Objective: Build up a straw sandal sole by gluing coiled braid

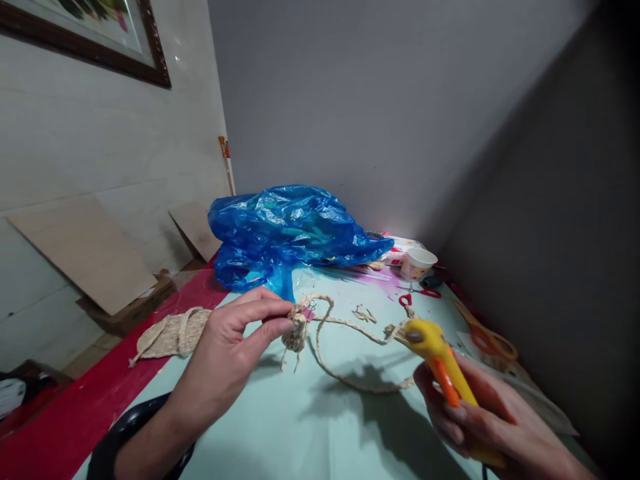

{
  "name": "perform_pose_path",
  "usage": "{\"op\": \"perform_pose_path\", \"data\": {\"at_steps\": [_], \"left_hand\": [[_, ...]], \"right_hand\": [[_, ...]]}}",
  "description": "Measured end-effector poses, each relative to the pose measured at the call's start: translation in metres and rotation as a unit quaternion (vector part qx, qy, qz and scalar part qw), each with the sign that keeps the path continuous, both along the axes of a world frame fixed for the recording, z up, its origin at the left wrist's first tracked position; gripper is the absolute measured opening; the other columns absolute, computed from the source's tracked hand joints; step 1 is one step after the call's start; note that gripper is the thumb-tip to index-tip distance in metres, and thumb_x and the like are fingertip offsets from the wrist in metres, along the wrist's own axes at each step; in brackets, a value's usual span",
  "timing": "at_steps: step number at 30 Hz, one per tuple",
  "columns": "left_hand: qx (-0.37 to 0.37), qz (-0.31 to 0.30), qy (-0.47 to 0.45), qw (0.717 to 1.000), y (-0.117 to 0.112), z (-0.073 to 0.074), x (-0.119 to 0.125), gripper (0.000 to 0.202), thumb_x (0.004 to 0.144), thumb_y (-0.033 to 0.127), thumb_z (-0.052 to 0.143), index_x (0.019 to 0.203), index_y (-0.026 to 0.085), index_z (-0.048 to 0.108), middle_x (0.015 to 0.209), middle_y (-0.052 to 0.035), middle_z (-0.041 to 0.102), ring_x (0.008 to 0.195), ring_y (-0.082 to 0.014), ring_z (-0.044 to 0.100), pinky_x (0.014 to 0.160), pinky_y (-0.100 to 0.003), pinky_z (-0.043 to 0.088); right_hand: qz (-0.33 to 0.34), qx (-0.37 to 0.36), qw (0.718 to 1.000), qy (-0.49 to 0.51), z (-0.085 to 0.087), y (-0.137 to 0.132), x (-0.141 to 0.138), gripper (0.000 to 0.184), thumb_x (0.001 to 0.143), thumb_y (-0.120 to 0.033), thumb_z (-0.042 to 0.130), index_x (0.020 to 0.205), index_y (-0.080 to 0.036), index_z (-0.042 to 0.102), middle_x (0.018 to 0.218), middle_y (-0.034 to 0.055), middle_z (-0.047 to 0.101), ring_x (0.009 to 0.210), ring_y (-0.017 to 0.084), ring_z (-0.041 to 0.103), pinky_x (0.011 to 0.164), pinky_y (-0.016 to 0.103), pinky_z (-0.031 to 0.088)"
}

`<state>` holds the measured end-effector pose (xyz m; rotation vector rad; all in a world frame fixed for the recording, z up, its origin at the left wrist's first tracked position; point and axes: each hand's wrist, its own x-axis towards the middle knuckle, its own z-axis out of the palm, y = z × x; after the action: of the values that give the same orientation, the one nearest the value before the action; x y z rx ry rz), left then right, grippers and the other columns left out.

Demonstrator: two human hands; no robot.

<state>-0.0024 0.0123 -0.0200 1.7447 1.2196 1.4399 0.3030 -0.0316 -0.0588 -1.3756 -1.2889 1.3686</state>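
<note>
Between the thumb and fingers of my left hand point(235, 340) is a small coiled piece of braided straw cord point(295, 333), with loose ends hanging below it. From it the straw cord point(350, 381) runs in a loop over the table toward the right. My right hand point(480, 407) is wrapped round a yellow hot glue gun point(443, 363) with an orange trigger. The gun's nozzle end points up and left, apart from the coiled piece. Left of my left hand lies a flat woven straw sole shape point(173, 332).
A blue plastic bag point(295, 233) fills the table's back. Back right are a paper cup point(419, 264), red-handled scissors point(423, 292) and larger orange-handled scissors point(487, 337). Straw scraps point(364, 313) lie mid-table. Boards point(85, 247) lean on the left wall.
</note>
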Motion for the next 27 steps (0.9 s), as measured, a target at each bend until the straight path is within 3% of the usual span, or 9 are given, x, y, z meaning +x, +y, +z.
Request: {"op": "perform_pose_path", "data": {"at_steps": [4, 8, 11, 14, 18, 21, 27], "left_hand": [[-0.006, -0.032, 0.017, 0.999, -0.003, -0.004, 0.002, 0.015, 0.081, 0.019, 0.072, 0.08, 0.03, 0.083, 0.081, 0.0021, 0.076, 0.08, -0.0143, 0.07, 0.073, -0.019, 0.052], [-0.025, -0.047, 0.03, 0.998, -0.002, -0.007, 0.007, 0.015, 0.082, 0.019, 0.071, 0.077, 0.027, 0.081, 0.08, 0.0022, 0.075, 0.078, -0.014, 0.069, 0.073, -0.02, 0.051], [-0.049, -0.05, 0.02, 0.997, 0.0, -0.006, 0.009, 0.012, 0.081, 0.021, 0.072, 0.077, 0.026, 0.082, 0.081, 0.001, 0.075, 0.078, -0.0157, 0.069, 0.073, -0.023, 0.052], [-0.054, -0.054, 0.014, 0.997, 0.002, -0.005, 0.009, 0.012, 0.081, 0.021, 0.072, 0.078, 0.026, 0.082, 0.081, -0.0003, 0.075, 0.078, -0.0172, 0.069, 0.073, -0.025, 0.052], [-0.052, -0.048, 0.013, 0.997, 0.005, -0.006, 0.007, 0.011, 0.08, 0.021, 0.072, 0.078, 0.025, 0.083, 0.079, -0.0012, 0.075, 0.076, -0.018, 0.068, 0.073, -0.027, 0.053], [-0.054, -0.045, 0.01, 0.998, 0.008, -0.008, 0.006, 0.011, 0.08, 0.022, 0.073, 0.081, 0.025, 0.084, 0.082, -0.0021, 0.076, 0.079, -0.0192, 0.069, 0.074, -0.028, 0.053], [-0.053, -0.052, 0.02, 0.997, 0.009, -0.01, 0.007, 0.013, 0.081, 0.02, 0.072, 0.079, 0.027, 0.083, 0.081, 0.0003, 0.075, 0.08, -0.0158, 0.069, 0.076, -0.023, 0.052]], "right_hand": [[-0.047, -0.027, 0.982, 0.182, 0.021, -0.009, -0.017, 0.063, 0.068, -0.061, 0.081, 0.118, -0.026, 0.067, 0.064, 0.0019, 0.052, 0.057, 0.012, 0.046, 0.056, 0.023, 0.044], [-0.072, -0.005, 0.971, 0.229, 0.036, -0.014, -0.028, 0.052, 0.074, -0.06, 0.077, 0.108, -0.021, 0.073, 0.06, 0.0024, 0.051, 0.051, 0.01, 0.045, 0.05, 0.022, 0.045], [-0.13, 0.039, 0.974, 0.18, 0.048, -0.012, -0.032, 0.046, 0.072, -0.049, 0.084, 0.108, -0.025, 0.068, 0.07, 0.0018, 0.059, 0.052, 0.009, 0.051, 0.046, 0.017, 0.046], [-0.161, 0.126, 0.977, 0.067, 0.06, -0.006, -0.031, 0.055, 0.07, -0.043, 0.088, 0.115, -0.03, 0.06, 0.084, 0.0034, 0.068, 0.063, 0.017, 0.065, 0.051, 0.022, 0.056], [-0.056, 0.143, 0.985, -0.084, 0.07, 0.006, -0.028, 0.056, 0.071, -0.045, 0.087, 0.116, -0.025, 0.061, 0.088, 0.0068, 0.072, 0.063, 0.018, 0.065, 0.051, 0.022, 0.057], [-0.002, 0.118, 0.987, -0.108, 0.071, 0.007, -0.03, 0.046, 0.081, -0.054, 0.076, 0.113, -0.023, 0.065, 0.092, 0.007, 0.071, 0.063, 0.013, 0.06, 0.049, 0.016, 0.05], [0.04, 0.098, 0.981, -0.165, 0.048, -0.007, -0.022, 0.045, 0.088, -0.059, 0.065, 0.121, -0.029, 0.066, 0.095, 0.0059, 0.068, 0.067, 0.018, 0.062, 0.06, 0.025, 0.059]]}}
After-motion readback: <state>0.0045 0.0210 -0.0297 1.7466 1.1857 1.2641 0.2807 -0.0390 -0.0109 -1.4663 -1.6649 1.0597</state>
